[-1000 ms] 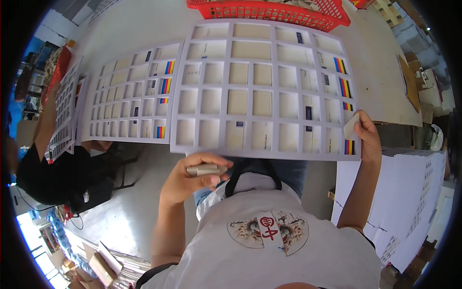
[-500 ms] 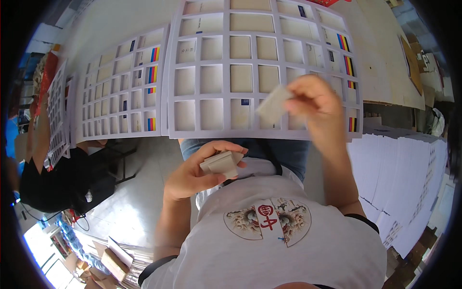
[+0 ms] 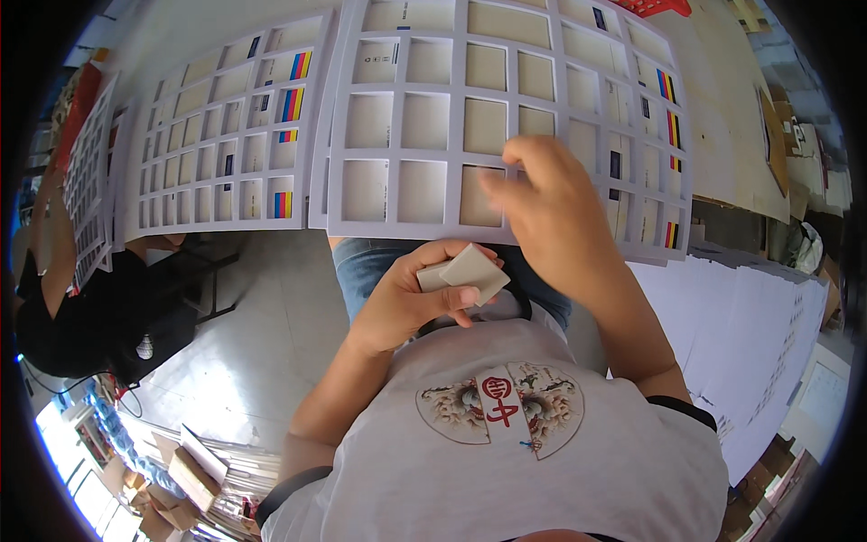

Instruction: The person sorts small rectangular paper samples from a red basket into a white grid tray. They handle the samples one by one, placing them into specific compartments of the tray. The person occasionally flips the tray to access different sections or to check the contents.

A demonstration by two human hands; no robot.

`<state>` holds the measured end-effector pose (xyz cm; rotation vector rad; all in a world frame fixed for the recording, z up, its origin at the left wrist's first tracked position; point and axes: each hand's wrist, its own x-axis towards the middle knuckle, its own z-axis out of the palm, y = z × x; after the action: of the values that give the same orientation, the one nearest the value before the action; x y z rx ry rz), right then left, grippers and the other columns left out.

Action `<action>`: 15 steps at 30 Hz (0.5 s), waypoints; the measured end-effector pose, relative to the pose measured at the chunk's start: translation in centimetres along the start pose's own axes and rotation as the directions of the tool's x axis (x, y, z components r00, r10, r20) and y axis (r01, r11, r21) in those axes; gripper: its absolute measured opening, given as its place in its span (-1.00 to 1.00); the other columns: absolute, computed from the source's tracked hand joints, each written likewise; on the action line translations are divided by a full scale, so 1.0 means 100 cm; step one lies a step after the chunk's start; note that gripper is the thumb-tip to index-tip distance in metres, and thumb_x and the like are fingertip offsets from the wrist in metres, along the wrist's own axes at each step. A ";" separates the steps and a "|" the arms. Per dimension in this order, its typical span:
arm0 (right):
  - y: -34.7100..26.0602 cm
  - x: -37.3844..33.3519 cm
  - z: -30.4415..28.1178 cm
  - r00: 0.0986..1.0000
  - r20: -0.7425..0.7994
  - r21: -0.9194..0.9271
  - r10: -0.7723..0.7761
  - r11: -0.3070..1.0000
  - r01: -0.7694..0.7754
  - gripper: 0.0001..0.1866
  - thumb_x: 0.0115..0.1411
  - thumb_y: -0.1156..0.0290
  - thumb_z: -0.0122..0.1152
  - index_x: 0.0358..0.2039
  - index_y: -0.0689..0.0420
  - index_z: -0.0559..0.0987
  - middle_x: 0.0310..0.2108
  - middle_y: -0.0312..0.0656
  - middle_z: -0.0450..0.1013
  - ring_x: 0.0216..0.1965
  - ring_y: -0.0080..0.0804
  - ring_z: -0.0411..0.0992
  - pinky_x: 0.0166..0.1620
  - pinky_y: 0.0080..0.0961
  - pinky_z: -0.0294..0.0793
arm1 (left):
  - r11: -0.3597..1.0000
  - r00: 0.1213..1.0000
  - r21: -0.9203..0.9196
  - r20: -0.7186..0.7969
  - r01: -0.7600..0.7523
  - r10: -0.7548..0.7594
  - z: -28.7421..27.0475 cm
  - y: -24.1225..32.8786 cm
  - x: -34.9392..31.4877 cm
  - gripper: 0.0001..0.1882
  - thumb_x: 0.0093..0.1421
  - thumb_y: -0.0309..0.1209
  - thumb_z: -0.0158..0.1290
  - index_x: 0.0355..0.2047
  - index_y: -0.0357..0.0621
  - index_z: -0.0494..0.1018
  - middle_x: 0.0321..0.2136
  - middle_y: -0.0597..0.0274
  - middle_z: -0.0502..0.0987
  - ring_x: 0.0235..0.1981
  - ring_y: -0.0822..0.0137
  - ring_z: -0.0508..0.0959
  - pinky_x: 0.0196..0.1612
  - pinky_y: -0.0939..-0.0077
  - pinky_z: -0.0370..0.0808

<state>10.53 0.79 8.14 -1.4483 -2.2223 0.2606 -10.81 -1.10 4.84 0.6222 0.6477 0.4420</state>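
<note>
My left hand (image 3: 402, 298) is closed around a small stack of flat beige tiles (image 3: 476, 274), the top one turned askew under my thumb. A white grid board (image 3: 456, 181) with many rectangular compartments lies on the table before me. Over its near rows hovers my right hand (image 3: 551, 203), slightly blurred, its thumb and forefinger apart and nothing visible between them. Just beside those fingertips, a beige tile (image 3: 479, 206) sits in a compartment of the nearest row. Other compartments further back also hold beige tiles (image 3: 486, 122). My right hand covers some compartments to its right.
Another white grid board (image 3: 226, 126) with coloured stripes lies to the left. Beyond it, a person in black (image 3: 77, 312) handles a further grid board (image 3: 86, 172). A tall stack of white sheets (image 3: 713, 325) stands at right; a red basket (image 3: 655, 7) is at the far edge.
My right hand has let go of a beige tile, and a near-row compartment that showed its printed bottom is now beige. My left hand has turned its stack. The view has shifted slightly.
</note>
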 end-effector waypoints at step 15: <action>0.007 -0.031 -0.025 0.873 -0.035 0.717 0.486 0.621 -0.317 -0.84 0.14 0.60 0.24 -0.24 0.19 0.61 -0.45 -0.30 0.50 -0.46 -0.61 0.37 -0.40 -0.63 0.35 | 0.955 0.990 0.265 0.002 0.134 -0.140 0.032 0.010 0.016 -0.67 0.22 -0.38 0.17 -0.02 -0.15 0.46 -0.22 0.29 0.57 -0.27 0.54 0.59 -0.47 0.72 0.40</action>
<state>13.34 -1.99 9.13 -1.4075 -1.3256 0.9279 -7.70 -0.71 6.80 0.8283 0.7318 0.2201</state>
